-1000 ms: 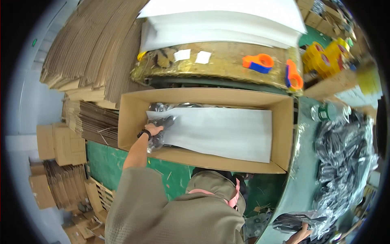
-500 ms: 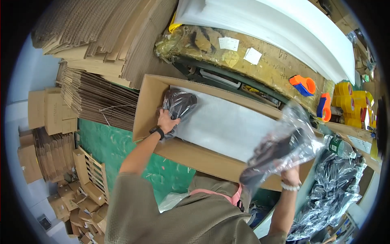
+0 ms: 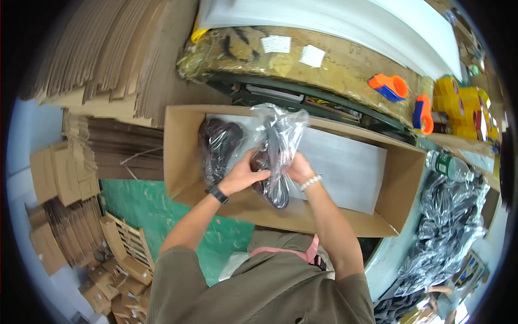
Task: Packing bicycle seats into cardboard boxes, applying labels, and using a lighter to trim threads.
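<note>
Both my hands grip a dark brown object in a clear plastic bag, held over the open long cardboard box. My left hand, below a dark wristband, closes on its left side. My right hand, with a pale bead bracelet, holds the right side; its fingers are partly hidden behind the plastic. A similar bagged dark brown object lies at the box's left end. A white sheet covers much of the box's bottom. What exactly the bagged objects are, I cannot tell.
Beyond the box runs a tape-covered bench with orange-and-blue tape dispensers and yellow tape rolls. Flat cardboard stacks stand at the left. A plastic bottle and a heap of bagged dark things are at the right.
My right hand has brought its bagged object left, over the box. My left hand has let go of the bagged object at the left end and taken hold of this one.
</note>
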`<state>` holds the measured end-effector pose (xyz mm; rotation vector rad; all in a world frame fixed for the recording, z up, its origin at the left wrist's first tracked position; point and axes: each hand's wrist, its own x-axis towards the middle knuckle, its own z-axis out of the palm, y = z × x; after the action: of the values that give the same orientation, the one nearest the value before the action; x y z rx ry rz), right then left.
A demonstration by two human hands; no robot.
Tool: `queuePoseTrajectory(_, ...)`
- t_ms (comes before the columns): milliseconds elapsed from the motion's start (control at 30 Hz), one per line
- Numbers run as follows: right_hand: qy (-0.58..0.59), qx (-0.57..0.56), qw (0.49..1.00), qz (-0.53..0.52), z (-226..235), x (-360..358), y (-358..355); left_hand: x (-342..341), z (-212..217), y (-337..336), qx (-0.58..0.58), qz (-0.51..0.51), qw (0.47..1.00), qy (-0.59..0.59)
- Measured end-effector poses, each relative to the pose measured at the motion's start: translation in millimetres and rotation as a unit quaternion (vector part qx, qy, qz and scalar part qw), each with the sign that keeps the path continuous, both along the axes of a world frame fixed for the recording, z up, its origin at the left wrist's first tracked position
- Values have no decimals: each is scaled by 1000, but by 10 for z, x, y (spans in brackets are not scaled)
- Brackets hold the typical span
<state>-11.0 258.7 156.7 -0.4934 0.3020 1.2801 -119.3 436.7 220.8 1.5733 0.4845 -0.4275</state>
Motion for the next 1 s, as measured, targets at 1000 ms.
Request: queuePoseTrajectory(1000, -55, -844, 412, -338, -448, -119, -8930, 1736, 718, -6070, 240, -341, 863, -285)
